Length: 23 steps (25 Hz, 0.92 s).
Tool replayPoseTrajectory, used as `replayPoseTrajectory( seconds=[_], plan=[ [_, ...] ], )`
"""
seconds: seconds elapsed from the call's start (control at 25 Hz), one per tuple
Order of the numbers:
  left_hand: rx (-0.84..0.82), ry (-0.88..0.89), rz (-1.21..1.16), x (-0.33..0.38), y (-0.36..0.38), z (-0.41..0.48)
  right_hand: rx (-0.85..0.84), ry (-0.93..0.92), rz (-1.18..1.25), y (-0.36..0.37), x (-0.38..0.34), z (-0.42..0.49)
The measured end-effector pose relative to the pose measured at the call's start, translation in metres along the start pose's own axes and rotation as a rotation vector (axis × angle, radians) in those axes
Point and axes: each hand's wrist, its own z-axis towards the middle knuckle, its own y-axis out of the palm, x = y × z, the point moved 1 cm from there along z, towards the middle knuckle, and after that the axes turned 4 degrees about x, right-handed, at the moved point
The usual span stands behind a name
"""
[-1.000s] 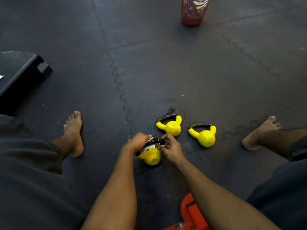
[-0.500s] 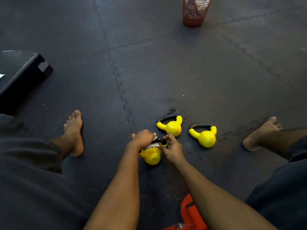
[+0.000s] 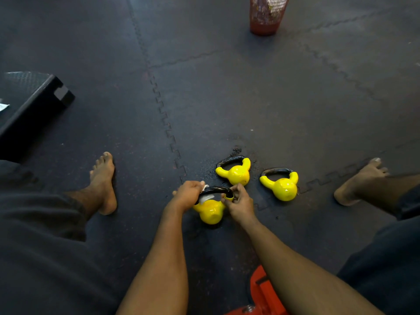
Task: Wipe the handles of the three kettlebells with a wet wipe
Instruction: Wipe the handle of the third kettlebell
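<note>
Three small yellow kettlebells with black handles sit on the dark rubber floor between my legs. The nearest kettlebell (image 3: 210, 211) is under my hands. My left hand (image 3: 188, 194) presses a white wet wipe (image 3: 205, 197) around the left end of its handle (image 3: 217, 190). My right hand (image 3: 241, 204) pinches the handle's right end and steadies it. A second kettlebell (image 3: 236, 172) stands just behind. The third kettlebell (image 3: 283, 186) stands to the right, untouched.
My bare feet (image 3: 103, 185) (image 3: 361, 181) rest on the floor to either side. A black step platform (image 3: 29, 103) lies far left. A red mesh bin (image 3: 266, 13) stands at the far top. A red object (image 3: 261, 294) sits close under my right forearm.
My left hand with the wipe has slid a little along the handle's left end. The kettlebell has tipped slightly. My right hand keeps its hold.
</note>
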Motion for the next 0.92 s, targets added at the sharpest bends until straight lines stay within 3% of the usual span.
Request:
replayPoseTrajectory(
  seconds=[0.16,0.36,0.56,0.76,0.92],
  plan=[
    [0.131,0.182,0.278,0.020,0.021,0.001,0.099,0.004,-0.067,-0.003,0.003,-0.003],
    [0.341,0.408,0.364,0.013,0.038,-0.012,0.099,0.034,-0.074,-0.004,0.005,-0.003],
    [0.491,0.527,0.515,0.004,0.040,-0.018,0.072,0.031,-0.121,0.000,-0.002,0.001],
    [0.610,0.566,0.569,0.008,0.043,-0.025,0.050,0.007,-0.151,0.005,-0.009,0.001],
    [0.640,0.410,0.550,0.001,0.031,-0.025,0.042,-0.016,-0.158,0.005,-0.009,0.000]
  ],
)
